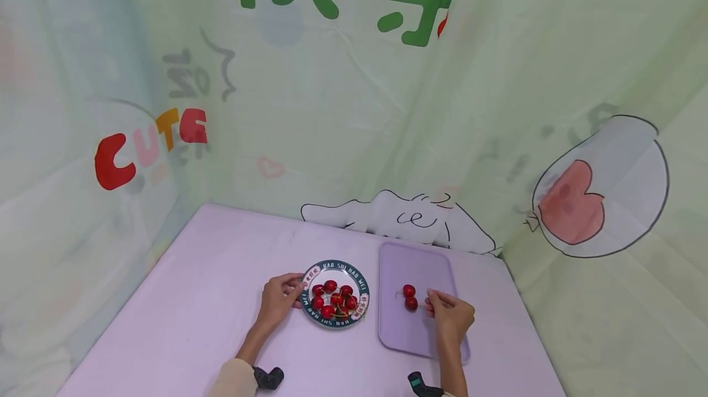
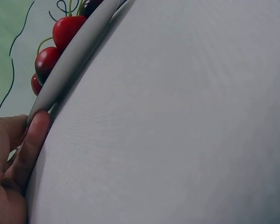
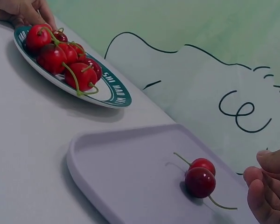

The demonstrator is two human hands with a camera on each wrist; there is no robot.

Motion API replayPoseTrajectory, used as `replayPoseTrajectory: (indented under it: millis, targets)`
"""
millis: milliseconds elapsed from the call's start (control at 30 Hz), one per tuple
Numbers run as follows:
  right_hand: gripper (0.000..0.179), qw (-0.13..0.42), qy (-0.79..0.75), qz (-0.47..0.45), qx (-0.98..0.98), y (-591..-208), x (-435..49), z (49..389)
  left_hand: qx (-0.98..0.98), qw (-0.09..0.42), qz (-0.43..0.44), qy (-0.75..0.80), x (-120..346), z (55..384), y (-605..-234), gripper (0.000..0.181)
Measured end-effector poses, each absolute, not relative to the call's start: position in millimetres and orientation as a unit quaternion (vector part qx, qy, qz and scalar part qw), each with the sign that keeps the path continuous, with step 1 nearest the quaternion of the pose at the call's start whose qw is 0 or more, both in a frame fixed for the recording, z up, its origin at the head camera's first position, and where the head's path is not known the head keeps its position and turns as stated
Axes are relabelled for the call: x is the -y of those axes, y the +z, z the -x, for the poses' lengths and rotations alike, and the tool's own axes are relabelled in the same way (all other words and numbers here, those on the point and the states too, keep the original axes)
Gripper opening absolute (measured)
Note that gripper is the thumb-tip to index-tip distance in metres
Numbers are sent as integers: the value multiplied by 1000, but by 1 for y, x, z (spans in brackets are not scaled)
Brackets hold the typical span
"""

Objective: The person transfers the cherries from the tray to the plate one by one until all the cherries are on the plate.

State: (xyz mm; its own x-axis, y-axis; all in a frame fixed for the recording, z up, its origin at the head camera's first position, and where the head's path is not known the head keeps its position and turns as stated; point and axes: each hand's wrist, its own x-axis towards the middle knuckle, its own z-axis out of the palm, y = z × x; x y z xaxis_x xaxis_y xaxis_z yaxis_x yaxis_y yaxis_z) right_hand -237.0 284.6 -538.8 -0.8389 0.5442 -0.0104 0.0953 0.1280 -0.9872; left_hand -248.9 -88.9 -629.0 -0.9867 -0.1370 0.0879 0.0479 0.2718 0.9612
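My left hand [image 1: 278, 300] grips the left rim of a round plate [image 1: 311, 315] with a dark green lettered border. Several red cherries [image 1: 337, 299] with green stems are piled in it. The left wrist view has that hand's fingers [image 2: 37, 130] at the plate's edge, close to the table. Over the right part of a purple tray [image 1: 412, 262] is my right hand [image 1: 452, 317], its fingers bent and thumb close to the fingertips, holding nothing visible. Two cherries, a back one [image 3: 203, 165] and a front one [image 3: 200, 183], lie together on the tray beside those fingertips; the front one's stem points toward them.
The pale table [image 1: 221, 280] carries the plate and the tray side by side. Printed curtains [image 1: 332, 139] hang behind and at both sides, close to the table's back edge. Black wrist devices [image 1: 269, 378] show near both forearms.
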Motion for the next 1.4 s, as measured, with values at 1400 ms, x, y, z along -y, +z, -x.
replayPoseTrajectory:
  millis: [1400]
  targets:
    - [26, 142, 488, 261, 821, -582, -301, 254, 792, 65, -34, -606, 90, 248, -628, 32]
